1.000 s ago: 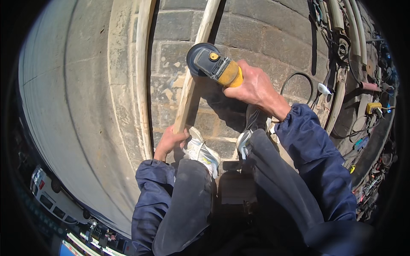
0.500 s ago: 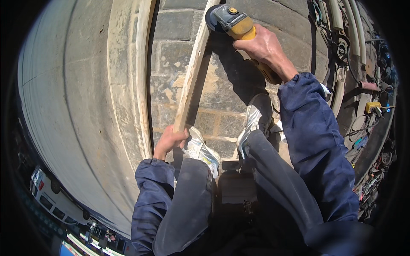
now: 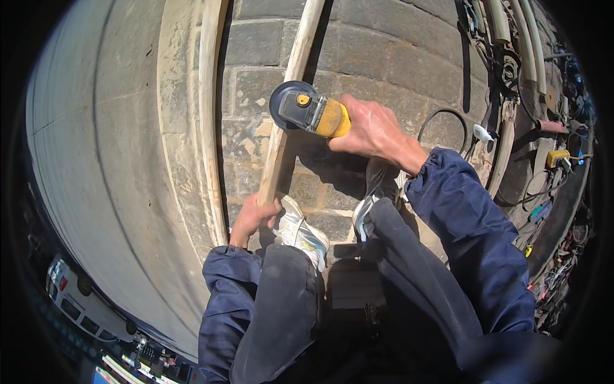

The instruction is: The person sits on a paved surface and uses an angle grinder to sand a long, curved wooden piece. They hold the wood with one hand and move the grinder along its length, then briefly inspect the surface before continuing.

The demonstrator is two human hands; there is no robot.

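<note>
My left hand [image 3: 256, 217] grips the lower end of a long pale wooden pole [image 3: 300, 51], which runs up the picture away from me, beside my left shoe [image 3: 300, 238]. My right hand [image 3: 374, 128] is wrapped round a yellow and black angle grinder [image 3: 329, 117]. Its dark round disc [image 3: 279, 107] lies over the pole's middle; whether it touches the wood is hard to tell. The grinder casts a shadow on the stone pavement [image 3: 256, 38] beneath, right of the pole.
A second pale pole [image 3: 208, 128] lies at left along the paving edge. At right are a looped cable [image 3: 441, 112], more poles [image 3: 527, 45], a yellow socket box [image 3: 556, 157] and jumbled scrap. A white van [image 3: 77, 294] stands at lower left.
My right hand first carried the grinder up along the pole, then brought it back down toward me and slightly left. My left hand has stayed at the pole's end.
</note>
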